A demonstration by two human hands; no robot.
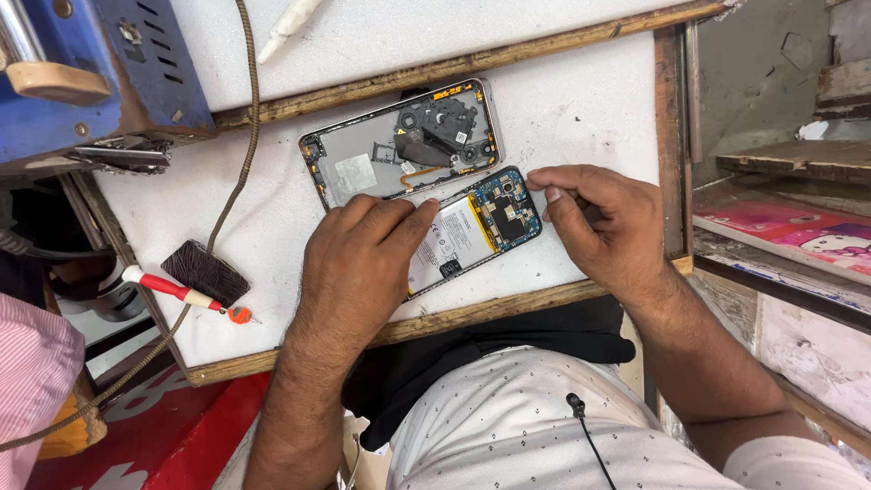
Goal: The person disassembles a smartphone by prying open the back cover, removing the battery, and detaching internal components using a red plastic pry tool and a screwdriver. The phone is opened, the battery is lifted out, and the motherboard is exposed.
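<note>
white foam-topped tabletop with a wooden rim, seen from above; braided cable crossing its left part, blue machine housing at far left.

opened phone body near the centre, lying flat, long axis running from near left to far right; white battery in its near-left half, blue circuit board in its far-right half.

detached phone frame just beyond the phone body, roughly parallel to it, grey inside, dark camera parts toward its right end; whether touching the phone body or only just beside it, cannot tell.

left hand laid palm down over the near-left end of the phone body, fingers held together and extended, fingertips resting at the far edge beside the battery; nothing gripped.

right hand at the far-right end of the phone body, thumb and forefinger brought together at the corner just right of the circuit board; whether pinching a small part or only pressing the edge, cannot tell.

both hands on the phone body, one at each end of its long axis; circuit board nearer the right hand.

red-handled screwdriver and dark brush head at near left, well apart from both hands.
</note>
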